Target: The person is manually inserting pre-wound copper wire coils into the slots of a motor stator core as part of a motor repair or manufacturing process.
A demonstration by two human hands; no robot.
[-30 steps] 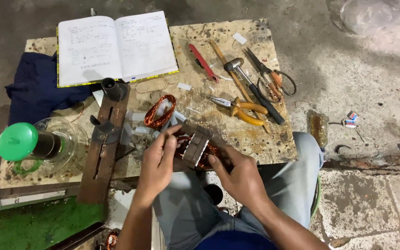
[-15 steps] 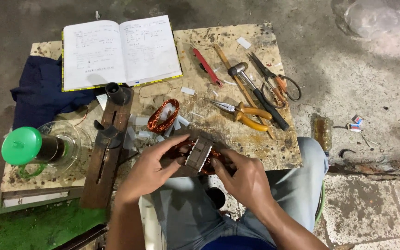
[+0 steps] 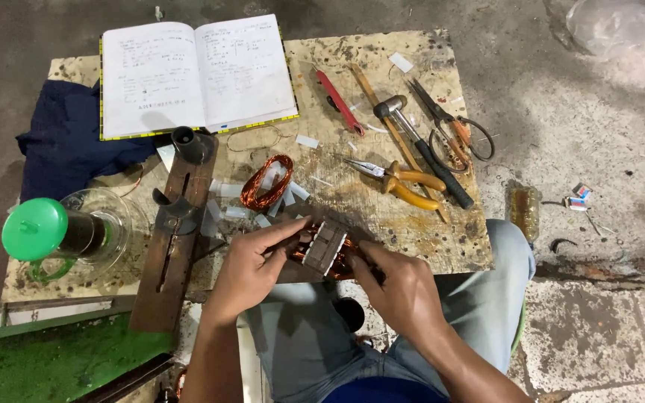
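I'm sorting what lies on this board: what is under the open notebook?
The open notebook rests on the wooden board, its left edge overlapping a dark blue cloth. A thin wire loop lies at its lower edge. Anything beneath the pages is covered.

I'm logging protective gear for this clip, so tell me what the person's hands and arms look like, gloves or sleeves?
Both the left hand and the right hand are bare: no gloves, rings or watch show. The forearms are uncovered too, with no sleeves in view.

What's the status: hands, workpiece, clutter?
Left hand and right hand both grip the copper-wound motor stator. Loose copper coil and yellow-handled pliers lie just beyond.
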